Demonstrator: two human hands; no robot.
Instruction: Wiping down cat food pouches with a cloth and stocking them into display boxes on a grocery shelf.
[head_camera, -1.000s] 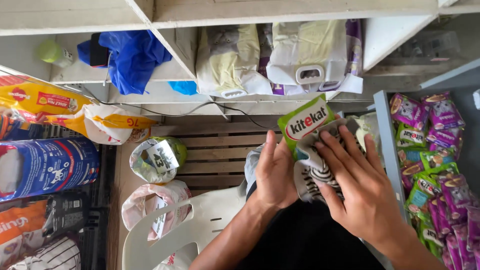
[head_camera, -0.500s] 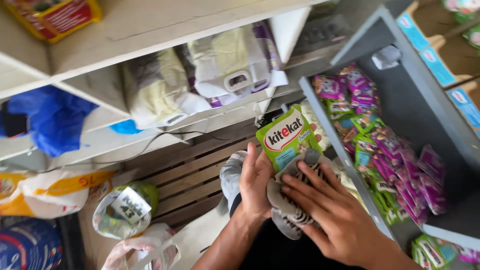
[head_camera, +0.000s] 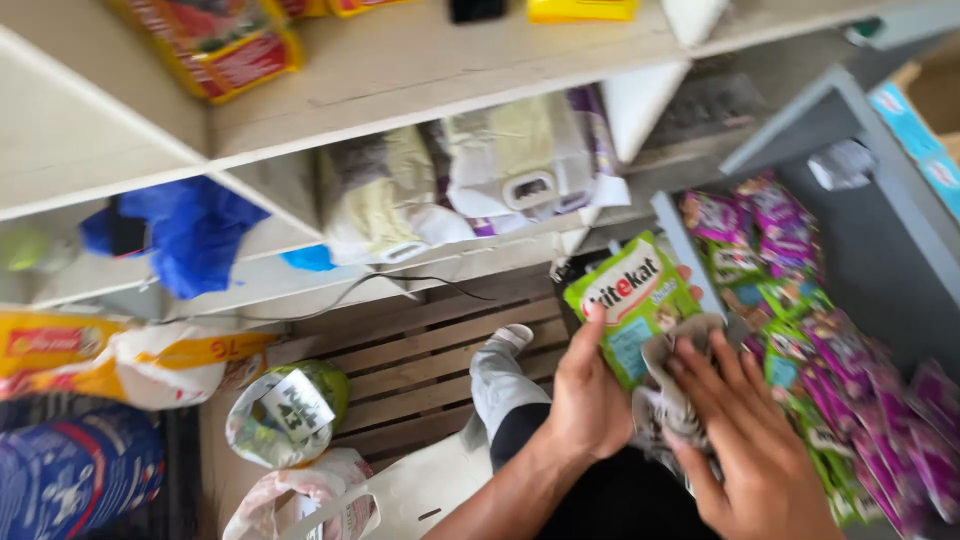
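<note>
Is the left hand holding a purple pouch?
No, the left hand holds a green pet-food pouch; purple pouches lie in the grey tray.

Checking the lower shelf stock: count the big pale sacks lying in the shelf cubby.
2. One pale sack lies left in the cubby; a second sack with a purple edge lies right beside it. More may be hidden behind them.

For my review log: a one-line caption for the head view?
Left hand holds green pet-food pouch; right hand presses striped cloth.
</note>
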